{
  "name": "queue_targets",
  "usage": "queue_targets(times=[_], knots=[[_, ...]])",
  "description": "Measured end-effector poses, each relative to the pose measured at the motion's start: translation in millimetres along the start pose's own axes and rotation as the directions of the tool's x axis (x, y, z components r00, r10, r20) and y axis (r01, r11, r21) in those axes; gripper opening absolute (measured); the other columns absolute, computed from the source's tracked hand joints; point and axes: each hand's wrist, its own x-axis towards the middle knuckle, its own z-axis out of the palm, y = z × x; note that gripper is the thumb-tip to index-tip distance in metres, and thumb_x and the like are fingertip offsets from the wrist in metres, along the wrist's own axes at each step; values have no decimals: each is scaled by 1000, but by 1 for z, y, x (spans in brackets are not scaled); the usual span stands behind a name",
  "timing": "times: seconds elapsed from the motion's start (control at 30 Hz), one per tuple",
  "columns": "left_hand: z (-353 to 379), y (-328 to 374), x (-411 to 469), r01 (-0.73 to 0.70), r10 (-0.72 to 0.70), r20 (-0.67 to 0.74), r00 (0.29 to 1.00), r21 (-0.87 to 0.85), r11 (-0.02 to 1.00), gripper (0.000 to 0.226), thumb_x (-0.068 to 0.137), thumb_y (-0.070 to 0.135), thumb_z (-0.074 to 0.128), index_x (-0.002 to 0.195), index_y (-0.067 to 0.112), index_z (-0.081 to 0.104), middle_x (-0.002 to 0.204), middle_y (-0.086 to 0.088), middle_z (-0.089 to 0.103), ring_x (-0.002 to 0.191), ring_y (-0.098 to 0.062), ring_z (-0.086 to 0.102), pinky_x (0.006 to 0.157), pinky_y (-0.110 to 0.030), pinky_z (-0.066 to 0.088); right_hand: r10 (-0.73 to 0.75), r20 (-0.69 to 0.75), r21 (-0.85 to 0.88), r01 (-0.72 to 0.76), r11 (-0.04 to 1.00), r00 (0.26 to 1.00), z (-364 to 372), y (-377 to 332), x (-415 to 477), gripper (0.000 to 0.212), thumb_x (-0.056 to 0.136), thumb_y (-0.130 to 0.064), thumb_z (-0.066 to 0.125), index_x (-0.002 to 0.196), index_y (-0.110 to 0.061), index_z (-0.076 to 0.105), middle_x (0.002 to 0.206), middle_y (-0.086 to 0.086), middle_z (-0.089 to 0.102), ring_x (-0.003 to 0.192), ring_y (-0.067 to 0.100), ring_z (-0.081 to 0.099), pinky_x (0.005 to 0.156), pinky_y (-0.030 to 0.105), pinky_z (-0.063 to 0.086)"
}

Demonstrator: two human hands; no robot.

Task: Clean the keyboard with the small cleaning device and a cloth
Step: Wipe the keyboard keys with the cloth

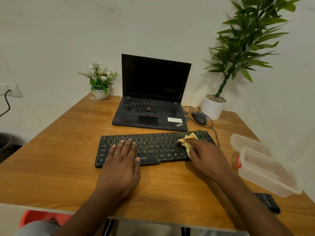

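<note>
Two hands on keyboard (153,147); right (207,155) grips cloth (188,142).

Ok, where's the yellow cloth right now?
In the head view the yellow cloth is bunched under the right hand, pressed on the right part of the black keyboard, just in front of the laptop.

Head view, down over desk (51,159)

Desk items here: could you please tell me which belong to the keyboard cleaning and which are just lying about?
In use: keyboard; yellow cloth in right hand; left hand steadying.

Lying about: laptop; mouse; two potted plants; plastic containers; black device, purpose unclear.
</note>
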Motion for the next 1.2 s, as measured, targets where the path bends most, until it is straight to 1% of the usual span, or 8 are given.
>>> queue_targets(times=[0.07,0.17,0.27,0.33,0.47,0.67,1.0,1.2], knots=[[1,0,0,0,0,1,1000,11,1000,81,100,55,-3,169,17,15,177,-4,15,164,-18,6,131,-37,-4,51,-35,26,-50,998,998,0,-2,1,45,108,-34,49,152,-32,54,135,0,71,113,13,62,86,31,49],[0,0,0,1,-1,2,1000,15,1000,80,101,55,-1,169,17,15,177,-4,15,164,-18,7,131,-37,-3,7,-7,41,-7,999,1000,7,-20,-6,50,105,-39,53,154,-28,53,148,-2,63,135,17,57,110,37,47],[0,-1,0,3,-3,-13,1000,11,1000,79,102,54,1,168,16,19,176,-5,19,164,-19,11,131,-38,-1,-60,58,40,58,998,996,4,-22,-17,55,100,-36,57,154,-34,52,155,-7,58,144,14,49,119,37,40],[1,-1,0,1,-1,-3,1000,16,1000,79,101,54,-1,169,16,16,177,-4,16,164,-19,8,131,-37,-3,-69,77,24,67,997,995,-4,-11,-21,55,98,-30,60,152,-37,54,153,-8,59,141,13,51,115,35,43],[0,-1,0,3,-3,-4,1000,10,1000,82,99,56,-5,169,18,12,177,-2,12,164,-17,4,130,-36,-6,57,-16,1,-57,998,998,-12,2,-18,50,96,-25,64,144,-38,59,138,-3,69,119,14,62,95,31,51],[1,-1,-2,1,-1,-3,1000,4,1000,80,101,56,0,169,18,19,176,-3,19,164,-17,9,133,-39,0,31,-29,6,-31,1000,999,4,-25,-24,47,97,-23,59,144,-30,60,140,-5,68,133,16,57,110,34,48],[17,56,35,-143,140,53,989,39,989,72,107,64,6,170,27,6,178,0,8,164,-18,1,133,-48,-3,43,-95,-1,-44,999,994,8,-27,-24,47,96,-17,58,141,-29,65,132,-3,72,125,17,60,104,33,50],[27,79,53,-168,165,61,984,57,984,70,107,63,3,169,32,6,178,0,8,165,-20,2,133,-50,-1,-56,10,9,56,998,998,-3,-8,-33,50,97,-20,56,144,-36,64,145,-7,66,139,12,53,117,35,44]])
